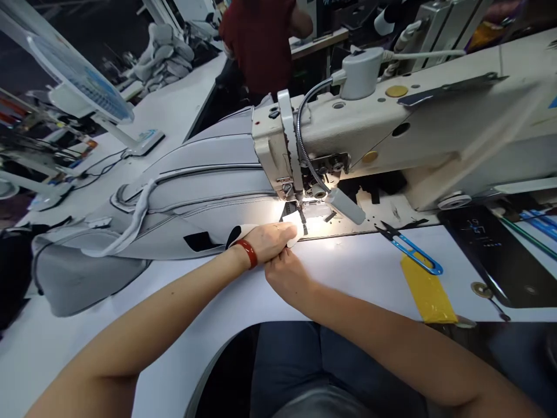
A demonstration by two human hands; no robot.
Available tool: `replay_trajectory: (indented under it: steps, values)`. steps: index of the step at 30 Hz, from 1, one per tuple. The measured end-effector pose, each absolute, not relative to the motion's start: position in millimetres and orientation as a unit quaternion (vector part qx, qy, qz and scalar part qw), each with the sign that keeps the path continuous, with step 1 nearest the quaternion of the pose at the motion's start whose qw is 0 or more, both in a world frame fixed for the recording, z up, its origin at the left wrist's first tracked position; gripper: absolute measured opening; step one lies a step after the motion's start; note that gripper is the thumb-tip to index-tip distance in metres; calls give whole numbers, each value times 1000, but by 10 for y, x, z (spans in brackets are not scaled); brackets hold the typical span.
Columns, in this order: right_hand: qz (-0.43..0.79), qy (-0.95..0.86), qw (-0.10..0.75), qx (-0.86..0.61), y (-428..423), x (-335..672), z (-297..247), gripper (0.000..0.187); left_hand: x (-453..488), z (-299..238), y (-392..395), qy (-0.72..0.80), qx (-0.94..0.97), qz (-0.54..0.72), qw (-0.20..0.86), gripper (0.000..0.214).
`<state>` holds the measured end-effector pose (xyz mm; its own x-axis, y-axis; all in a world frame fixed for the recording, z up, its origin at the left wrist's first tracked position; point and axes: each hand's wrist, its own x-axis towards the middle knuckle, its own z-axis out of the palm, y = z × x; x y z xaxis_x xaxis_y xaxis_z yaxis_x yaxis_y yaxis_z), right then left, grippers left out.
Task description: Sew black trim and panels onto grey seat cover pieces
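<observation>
Nearest me, the near edge of the white tabletop (174, 371) curves in around my dark trousers (296, 363). My left hand (265, 242), with a red bead bracelet (247, 253) on its wrist, has its fingers pressed together on a white fabric strip (296, 231) just beside the needle (299, 212). My right hand (285, 276) sits right below it, curled up against the left, but I can't tell whether it's clamped on anything. The grey padded cover (191, 191) lies on the tabletop to the left of the sewing machine (278, 139), with one end running in under the machine's head and the other bulging out near the tabletop's left side. A gooseneck lamp (346, 206) hangs low on the right of the needle. To the right of my hands, a stretch of white tabletop runs to the blue thread snips (418, 255) and a strip of yellow tape (429, 290), which ends at the near edge. A black phone (491, 255) lies farther right. Well beyond, a desk fan (82, 87) stands on the far left, and a person in a dark red shirt (261, 40) is past the machine.
</observation>
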<state>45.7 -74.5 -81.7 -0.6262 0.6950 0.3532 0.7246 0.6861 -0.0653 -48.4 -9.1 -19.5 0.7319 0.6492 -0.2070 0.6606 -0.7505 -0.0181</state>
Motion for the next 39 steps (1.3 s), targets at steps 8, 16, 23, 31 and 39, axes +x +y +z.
replay_trajectory:
  steps: [8, 16, 23, 31, 39]
  values:
    - [-63, -907, 178, -375, -738, 522, -731, 29, -530, -308, -43, 355, 930, -33, 89, 15]
    - [-14, -932, 117, -341, -609, 577, -580, 29, -467, -358, 21, 343, 935, -90, 11, 37]
    - [22, -921, 103, -376, -571, 546, -557, 30, -428, -323, 91, 317, 941, -91, -72, 26]
    - [13, -917, 123, -379, -609, 551, -584, 29, -465, -337, 86, 290, 949, -73, -102, 27]
    - [-13, -907, 162, -389, -615, 516, -656, 27, -540, -414, 159, 285, 952, -107, -1, 37]
